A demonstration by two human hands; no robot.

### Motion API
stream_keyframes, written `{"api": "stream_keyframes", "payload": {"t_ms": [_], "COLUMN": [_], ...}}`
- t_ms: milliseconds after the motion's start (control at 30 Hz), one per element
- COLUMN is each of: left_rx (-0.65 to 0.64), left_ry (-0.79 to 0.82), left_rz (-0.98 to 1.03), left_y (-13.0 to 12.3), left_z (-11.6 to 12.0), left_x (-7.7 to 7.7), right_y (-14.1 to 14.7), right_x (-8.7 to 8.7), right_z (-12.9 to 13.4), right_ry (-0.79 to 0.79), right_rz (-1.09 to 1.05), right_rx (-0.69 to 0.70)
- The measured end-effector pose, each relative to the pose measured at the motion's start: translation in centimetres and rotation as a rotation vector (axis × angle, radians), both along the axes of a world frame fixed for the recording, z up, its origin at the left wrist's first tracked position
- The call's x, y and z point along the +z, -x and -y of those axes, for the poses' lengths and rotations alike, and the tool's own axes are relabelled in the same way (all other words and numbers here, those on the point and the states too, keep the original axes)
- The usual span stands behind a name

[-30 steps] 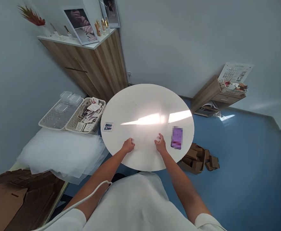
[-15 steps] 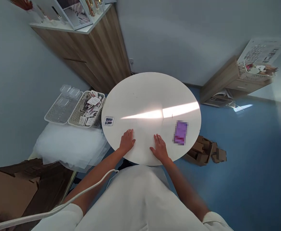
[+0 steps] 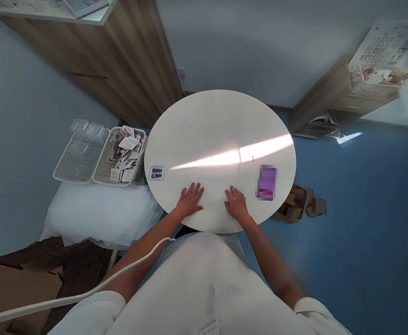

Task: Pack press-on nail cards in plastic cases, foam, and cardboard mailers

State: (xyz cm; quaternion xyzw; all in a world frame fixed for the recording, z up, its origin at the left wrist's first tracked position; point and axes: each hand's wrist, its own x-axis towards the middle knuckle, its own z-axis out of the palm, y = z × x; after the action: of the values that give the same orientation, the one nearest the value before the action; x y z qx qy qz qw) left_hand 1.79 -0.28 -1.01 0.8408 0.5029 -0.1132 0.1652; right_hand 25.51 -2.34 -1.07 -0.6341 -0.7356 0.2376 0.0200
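Both hands rest on a white round table [image 3: 217,116]. My left hand [image 3: 190,201] lies near the front edge, fingers spread, holding nothing. To its upper left is a small clear tray [image 3: 157,173] with several dark, glossy pieces in two rows; their kind is too small to tell. My right hand [image 3: 237,204] is also empty, its fingers apart and slightly bent on the tabletop. Right of it lies a flat purple rectangle [image 3: 267,181], blurred by pixelation, not touched by either hand.
Left of the table stand a white basket [image 3: 101,174] full of printed cards and another basket [image 3: 62,179] with clear plastic boxes. Translucent sheets [image 3: 95,214] are stacked before them. A white cord [image 3: 120,274] crosses my left arm. Cardboard boxes [image 3: 292,209] sit on the floor at right.
My left hand has spread its fingers wider and turned slightly to the right. The fingers of my right hand have bent a little. The camera view has shifted.
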Motion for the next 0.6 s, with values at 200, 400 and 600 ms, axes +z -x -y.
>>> {"api": "stream_keyframes", "payload": {"t_ms": [200,400,600], "left_rx": [-0.024,0.420,0.780], "left_ry": [0.009,-0.100,-0.067], "left_rz": [0.072,0.170,0.451], "left_y": [1.0,8.0,17.1], "left_z": [0.1,-0.6,-4.3], "left_x": [0.6,0.5,-1.2], "right_y": [1.0,6.9,16.6], "right_x": [2.5,4.7,5.1], "right_z": [-0.6,-1.1,-3.2], "right_ry": [-0.005,0.100,0.300], "right_rz": [-0.001,-0.217,-0.491], "right_rx": [-0.146,-0.123,-0.099]}}
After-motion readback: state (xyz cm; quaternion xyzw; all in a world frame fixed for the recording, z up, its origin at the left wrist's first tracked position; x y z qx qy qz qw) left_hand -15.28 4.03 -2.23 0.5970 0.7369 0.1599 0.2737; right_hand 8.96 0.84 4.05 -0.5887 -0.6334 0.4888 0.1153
